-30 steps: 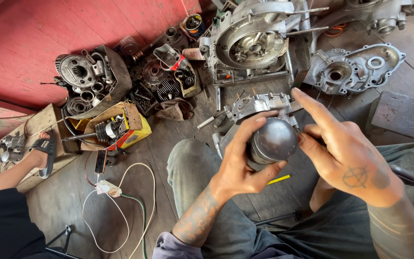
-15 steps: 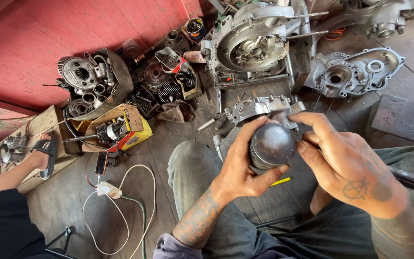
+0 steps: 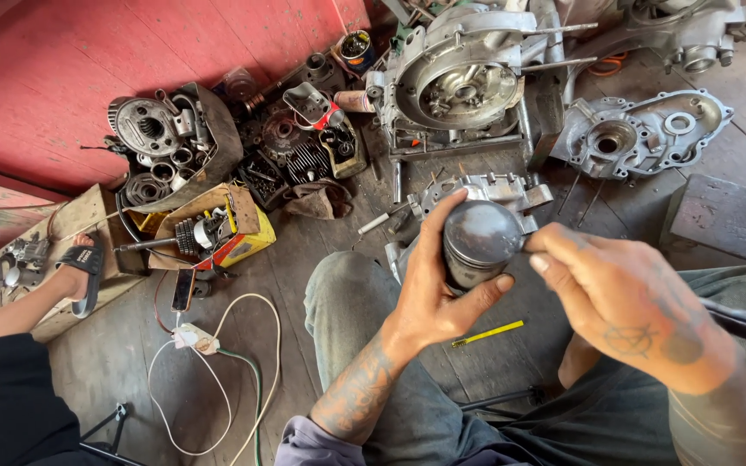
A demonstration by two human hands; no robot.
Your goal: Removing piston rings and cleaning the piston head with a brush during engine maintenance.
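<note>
Since a moment ago your right hand has curled in, its fingers now pinched against the right rim of the piston at frame centre. Your left hand wraps it from the left and below, thumb over the back, fingers closed on the skirt, crown tilted up toward you, above your lap.

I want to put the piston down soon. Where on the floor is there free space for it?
Bare boards lie around the yellow stick, between the two knees, and between the white cable and the left knee. The left hand grips the piston; the right hand touches its side. Crowded: the engine case, the side cover and the tray of parts.
</note>
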